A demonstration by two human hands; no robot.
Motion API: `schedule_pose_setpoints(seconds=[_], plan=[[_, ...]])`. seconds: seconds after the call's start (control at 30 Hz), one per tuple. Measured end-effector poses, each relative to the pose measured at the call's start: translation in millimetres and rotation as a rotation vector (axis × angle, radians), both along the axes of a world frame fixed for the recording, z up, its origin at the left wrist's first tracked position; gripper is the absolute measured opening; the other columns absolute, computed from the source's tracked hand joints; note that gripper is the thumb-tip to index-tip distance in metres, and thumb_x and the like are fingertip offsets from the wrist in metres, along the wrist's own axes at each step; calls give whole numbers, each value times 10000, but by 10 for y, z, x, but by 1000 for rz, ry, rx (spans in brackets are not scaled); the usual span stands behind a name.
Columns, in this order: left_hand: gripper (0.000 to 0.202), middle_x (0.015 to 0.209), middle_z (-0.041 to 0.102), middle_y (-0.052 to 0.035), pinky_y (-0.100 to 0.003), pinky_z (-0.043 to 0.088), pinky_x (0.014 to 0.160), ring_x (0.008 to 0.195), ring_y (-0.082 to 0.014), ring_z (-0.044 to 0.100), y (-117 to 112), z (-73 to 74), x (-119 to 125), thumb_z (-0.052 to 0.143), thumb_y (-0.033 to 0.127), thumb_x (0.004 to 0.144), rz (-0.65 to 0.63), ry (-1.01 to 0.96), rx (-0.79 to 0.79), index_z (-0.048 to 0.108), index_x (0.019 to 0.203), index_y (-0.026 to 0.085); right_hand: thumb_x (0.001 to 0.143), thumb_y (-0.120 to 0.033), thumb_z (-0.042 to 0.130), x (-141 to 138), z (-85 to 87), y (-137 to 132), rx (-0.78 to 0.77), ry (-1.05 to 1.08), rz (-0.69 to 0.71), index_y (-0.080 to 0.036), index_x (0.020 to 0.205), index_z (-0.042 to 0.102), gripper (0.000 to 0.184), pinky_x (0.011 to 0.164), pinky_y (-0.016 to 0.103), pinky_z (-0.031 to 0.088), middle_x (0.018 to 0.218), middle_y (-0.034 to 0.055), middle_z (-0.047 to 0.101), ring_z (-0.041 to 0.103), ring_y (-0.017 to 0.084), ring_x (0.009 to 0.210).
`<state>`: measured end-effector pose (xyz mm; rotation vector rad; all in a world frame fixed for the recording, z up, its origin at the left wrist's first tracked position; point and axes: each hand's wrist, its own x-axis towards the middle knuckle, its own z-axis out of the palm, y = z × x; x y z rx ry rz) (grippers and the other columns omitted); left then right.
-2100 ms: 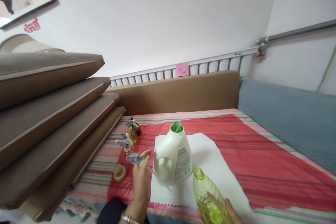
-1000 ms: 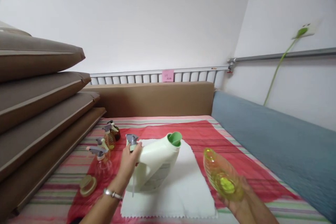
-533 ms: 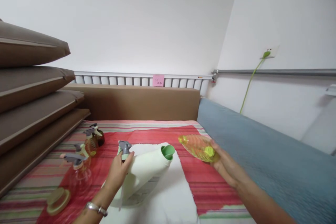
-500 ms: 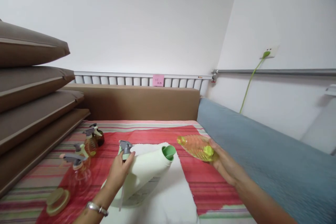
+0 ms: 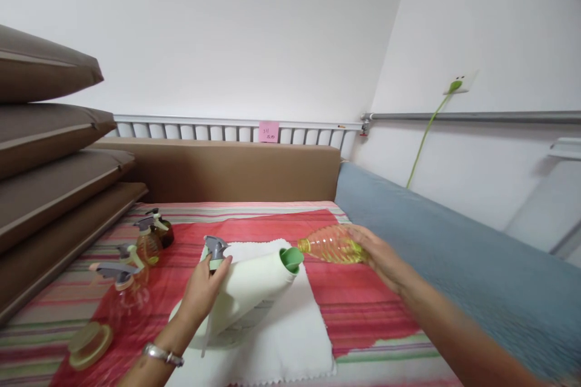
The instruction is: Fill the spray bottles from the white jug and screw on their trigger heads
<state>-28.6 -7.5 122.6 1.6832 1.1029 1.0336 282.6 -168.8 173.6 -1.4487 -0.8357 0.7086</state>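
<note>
My left hand [image 5: 203, 289] holds a large pale-green jug [image 5: 247, 287] tilted toward the right, its green spout [image 5: 291, 258] open. The same hand also pinches a grey and green spray head [image 5: 214, 249] against the jug's top. My right hand [image 5: 376, 255] grips the base of a clear yellow-green bottle [image 5: 330, 244] lying almost level. The bottle's open mouth points left and meets the jug's spout. Both sit over a white cloth [image 5: 290, 329] on a red sheet [image 5: 363, 308].
Three spray bottles [image 5: 146, 242] and a round tan lid [image 5: 88, 344] stand at the left on the striped cover. Stacked brown cushions [image 5: 49, 163] rise on the left, a brown board [image 5: 227, 170] at the back, a blue mattress [image 5: 454, 254] on the right.
My left hand tipped the jug from upright over to the right. My right hand lifted the yellow bottle, turned it level and brought its mouth to the jug's spout.
</note>
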Motion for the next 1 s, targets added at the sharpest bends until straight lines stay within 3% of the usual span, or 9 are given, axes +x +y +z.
schedule_pose_setpoints(seconds=[0.4,0.67,1.0], plan=[[531,602,619,-34,-268,409,443,517,-203,558,-13,-5,-33,550,597,677,-32,21,33,630,883,114,727,-579,626,-51,174,-20,-89,-214,-65,-231,1132,536,541,814,340,499,1146,84,624,591,279,1024],[513,710,665,-64,-277,426,476,596,-230,598,28,-70,-41,515,577,722,-65,52,50,616,941,125,718,-596,610,-120,333,-46,-114,-368,-80,-249,1136,530,549,930,400,428,1144,72,625,562,296,1071],[481,761,678,-75,-290,451,526,661,-249,620,-5,-56,-52,503,565,735,-41,79,52,619,921,138,682,-652,583,-154,503,-45,-191,-626,-120,-272,1167,519,620,971,464,391,1136,65,635,573,323,1045]])
